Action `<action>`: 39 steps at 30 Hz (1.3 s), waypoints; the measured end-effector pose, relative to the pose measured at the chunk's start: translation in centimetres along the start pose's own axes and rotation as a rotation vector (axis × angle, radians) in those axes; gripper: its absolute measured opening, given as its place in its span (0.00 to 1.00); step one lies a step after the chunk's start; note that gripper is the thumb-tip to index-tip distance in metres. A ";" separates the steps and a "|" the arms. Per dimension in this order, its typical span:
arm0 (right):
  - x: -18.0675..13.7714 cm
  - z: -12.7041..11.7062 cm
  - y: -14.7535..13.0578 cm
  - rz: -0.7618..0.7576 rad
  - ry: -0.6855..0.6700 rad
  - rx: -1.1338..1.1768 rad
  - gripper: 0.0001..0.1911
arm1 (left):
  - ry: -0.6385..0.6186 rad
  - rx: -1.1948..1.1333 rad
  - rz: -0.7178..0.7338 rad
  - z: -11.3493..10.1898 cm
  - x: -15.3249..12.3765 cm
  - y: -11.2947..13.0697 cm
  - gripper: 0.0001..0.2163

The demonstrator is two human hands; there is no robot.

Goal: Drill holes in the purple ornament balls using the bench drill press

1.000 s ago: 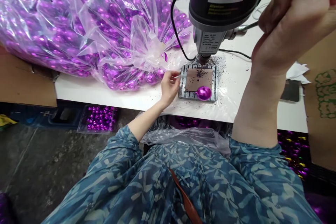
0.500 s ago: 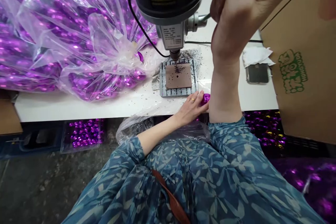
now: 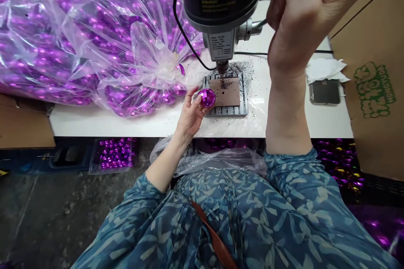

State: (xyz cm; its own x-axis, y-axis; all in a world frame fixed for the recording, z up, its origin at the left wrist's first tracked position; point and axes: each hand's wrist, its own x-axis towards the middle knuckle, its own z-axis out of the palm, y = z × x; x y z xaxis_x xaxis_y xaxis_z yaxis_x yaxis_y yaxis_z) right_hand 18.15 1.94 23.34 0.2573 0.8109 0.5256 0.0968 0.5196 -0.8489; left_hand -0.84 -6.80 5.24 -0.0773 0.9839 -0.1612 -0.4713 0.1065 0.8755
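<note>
A shiny purple mirror ball (image 3: 207,98) is held between the thumb and fingers of my left hand (image 3: 192,114), at the left edge of a brown square board (image 3: 232,97) with a small hole. The board lies on the slotted metal base (image 3: 227,112) of a drill press (image 3: 222,10). Dark shavings are scattered over the board and around the chuck (image 3: 222,67). My right hand (image 3: 303,14), raised at the upper right, is closed around the end of the press's lever (image 3: 261,23); the grip itself is hidden by the fingers.
Clear plastic bags full of purple mirror balls (image 3: 104,50) cover the left of the white table (image 3: 126,128). A phone (image 3: 325,91) lies under white tissue (image 3: 326,70) at right, beside a cardboard box (image 3: 372,134). A plastic bag (image 3: 221,160) hangs at the table's front edge.
My left hand has moved left and up from the table's front edge, bringing the purple mirror ball to the board's left side. My right hand stays at the lever; the view has shifted slightly.
</note>
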 end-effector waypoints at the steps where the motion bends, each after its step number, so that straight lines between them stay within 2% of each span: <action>1: -0.1 0.0 -0.2 -0.012 -0.009 -0.010 0.30 | 0.006 -0.009 -0.004 -0.3 0.8 0.5 0.21; 5: -0.2 -0.3 0.2 -0.098 -0.021 -0.040 0.39 | -0.007 0.026 -0.005 -1.0 3.7 0.5 0.19; 9: 0.6 -0.5 1.6 -0.123 0.006 -0.056 0.54 | -0.077 0.176 0.111 -1.5 6.1 -1.4 0.23; 11: 0.9 -0.5 2.0 -0.098 0.025 -0.087 0.58 | -0.113 0.237 0.174 -1.6 6.8 -2.3 0.25; 18: 0.9 -0.5 2.0 -0.103 0.031 -0.095 0.57 | -0.160 0.302 0.275 -1.0 8.1 -3.4 0.26; 24: 0.9 -0.7 2.1 -0.131 0.036 -0.093 0.46 | -0.182 0.334 0.342 -0.7 9.0 -4.0 0.29; 28: 0.7 -0.4 1.4 -0.061 0.046 -0.064 0.53 | -0.192 0.363 0.347 -0.3 9.2 -4.1 0.29; 31: 0.4 -0.2 1.1 -0.068 0.046 -0.054 0.53 | -0.197 0.396 0.357 -0.2 9.3 -4.3 0.28; 35: -0.1 -0.4 1.4 -0.133 0.003 -0.066 0.45 | -0.237 0.418 0.384 -0.3 9.6 -4.8 0.28; 39: -0.2 -0.6 1.7 -0.154 0.016 -0.055 0.37 | -0.242 0.456 0.423 -0.2 10.0 -5.2 0.28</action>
State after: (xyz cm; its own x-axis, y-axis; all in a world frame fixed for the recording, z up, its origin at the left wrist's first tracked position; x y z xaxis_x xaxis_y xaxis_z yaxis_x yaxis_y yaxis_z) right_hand 18.81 2.51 21.77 0.2506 0.7178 0.6496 0.1889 0.6219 -0.7600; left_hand 0.65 2.45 -1.06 0.0502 0.9531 0.2983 -0.0209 -0.2976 0.9545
